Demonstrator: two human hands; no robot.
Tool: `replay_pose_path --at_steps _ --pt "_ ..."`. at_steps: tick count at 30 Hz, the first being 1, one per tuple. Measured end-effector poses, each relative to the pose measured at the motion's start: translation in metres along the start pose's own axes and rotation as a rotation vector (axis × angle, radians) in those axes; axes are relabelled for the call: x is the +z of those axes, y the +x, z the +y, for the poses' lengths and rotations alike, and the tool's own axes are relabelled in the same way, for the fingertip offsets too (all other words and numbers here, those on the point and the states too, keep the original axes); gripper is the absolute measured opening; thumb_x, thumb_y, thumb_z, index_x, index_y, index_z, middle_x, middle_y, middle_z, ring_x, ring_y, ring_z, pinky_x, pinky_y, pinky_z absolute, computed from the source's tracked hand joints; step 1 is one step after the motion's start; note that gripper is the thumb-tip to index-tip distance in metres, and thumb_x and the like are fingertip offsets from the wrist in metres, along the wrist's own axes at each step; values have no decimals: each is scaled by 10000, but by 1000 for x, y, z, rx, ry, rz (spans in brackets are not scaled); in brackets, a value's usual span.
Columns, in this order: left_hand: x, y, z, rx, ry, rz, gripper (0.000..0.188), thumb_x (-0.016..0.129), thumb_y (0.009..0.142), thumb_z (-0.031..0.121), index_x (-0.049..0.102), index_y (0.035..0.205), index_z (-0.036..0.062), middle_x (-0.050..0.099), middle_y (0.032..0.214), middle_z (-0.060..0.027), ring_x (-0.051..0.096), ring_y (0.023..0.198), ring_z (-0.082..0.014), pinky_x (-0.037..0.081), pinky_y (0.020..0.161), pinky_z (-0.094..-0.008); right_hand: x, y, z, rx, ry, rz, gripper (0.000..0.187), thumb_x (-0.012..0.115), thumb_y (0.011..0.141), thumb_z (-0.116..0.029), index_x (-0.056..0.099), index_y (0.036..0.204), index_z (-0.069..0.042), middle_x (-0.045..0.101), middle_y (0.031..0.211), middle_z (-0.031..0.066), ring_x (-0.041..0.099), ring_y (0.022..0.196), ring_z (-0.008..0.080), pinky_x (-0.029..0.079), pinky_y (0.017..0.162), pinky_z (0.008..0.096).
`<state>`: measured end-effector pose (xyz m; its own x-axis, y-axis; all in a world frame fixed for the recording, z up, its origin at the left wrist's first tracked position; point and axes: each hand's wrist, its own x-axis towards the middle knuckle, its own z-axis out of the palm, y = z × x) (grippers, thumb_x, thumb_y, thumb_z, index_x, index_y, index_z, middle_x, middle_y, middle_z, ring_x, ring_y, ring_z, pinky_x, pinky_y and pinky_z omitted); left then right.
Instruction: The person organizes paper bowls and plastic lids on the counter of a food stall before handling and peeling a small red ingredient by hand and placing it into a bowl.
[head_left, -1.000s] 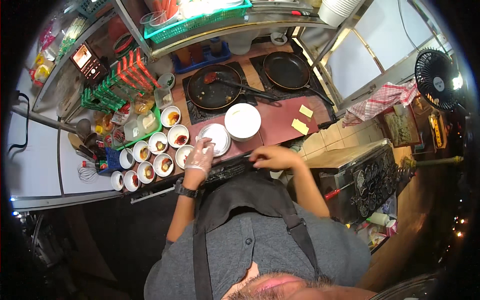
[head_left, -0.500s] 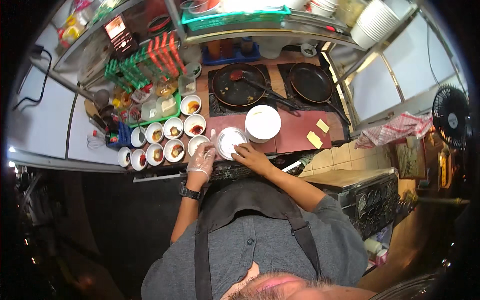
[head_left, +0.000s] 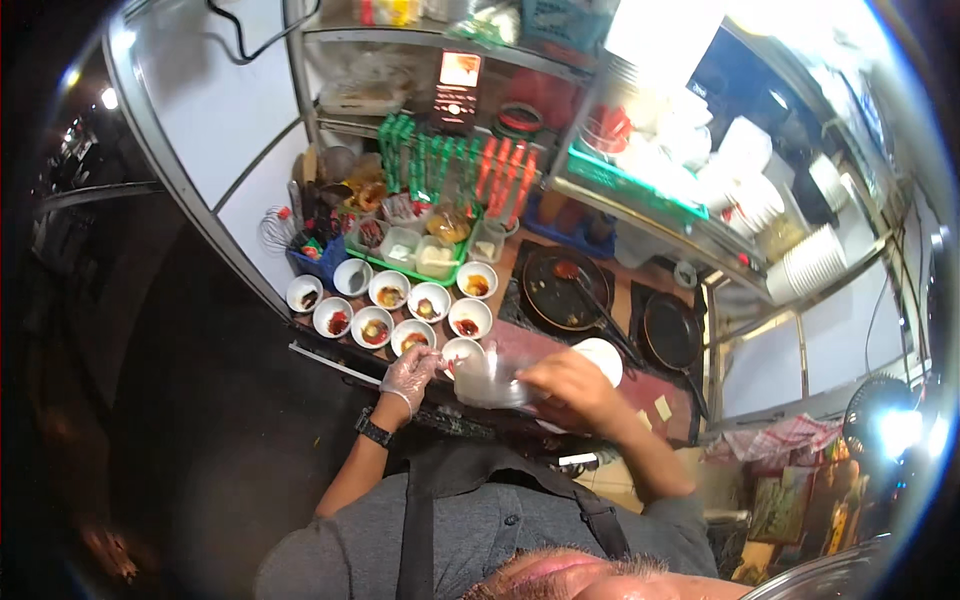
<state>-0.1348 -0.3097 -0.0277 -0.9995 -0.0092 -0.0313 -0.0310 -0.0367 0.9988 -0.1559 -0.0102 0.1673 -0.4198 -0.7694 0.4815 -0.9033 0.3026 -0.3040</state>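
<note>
Handling clear plastic [head_left: 492,385] at the worktop's [head_left: 625,290] front edge calls for steadiness: right hand [head_left: 568,380] seemingly pinching, left hand's [head_left: 410,378] grip unclear.

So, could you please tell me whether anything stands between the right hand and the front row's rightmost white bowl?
Yes: blurred clear plastic lies between the right hand and the white bowl, overlapping the bowl's right side in this view.

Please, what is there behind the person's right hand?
Behind the right hand, part of a white round container and some of a reddish board show. The hand covers the container's nearer part, which cannot be seen.
</note>
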Motion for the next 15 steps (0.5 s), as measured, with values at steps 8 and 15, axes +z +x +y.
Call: replay_pose_path --at_steps 8,15 --pt "-68 -10 24 -63 -64 118 223 534 1063 227 620 1090 22 691 973 -43 646 907 -124 515 876 -310 -115 271 24 -548 -824 403 328 714 844 -110 691 1157 -18 732 1135 120 721 1017 260 576 867 388" --pt "-133 -25 -31 -70 -250 320 182 570 1052 231 625 1049 58 700 948 -15 610 889 -107 472 889 -280 -143 487 113 -664 -1271 358 156 651 903 -188 624 1018 -86 713 1076 58 720 890 234 603 686 356"
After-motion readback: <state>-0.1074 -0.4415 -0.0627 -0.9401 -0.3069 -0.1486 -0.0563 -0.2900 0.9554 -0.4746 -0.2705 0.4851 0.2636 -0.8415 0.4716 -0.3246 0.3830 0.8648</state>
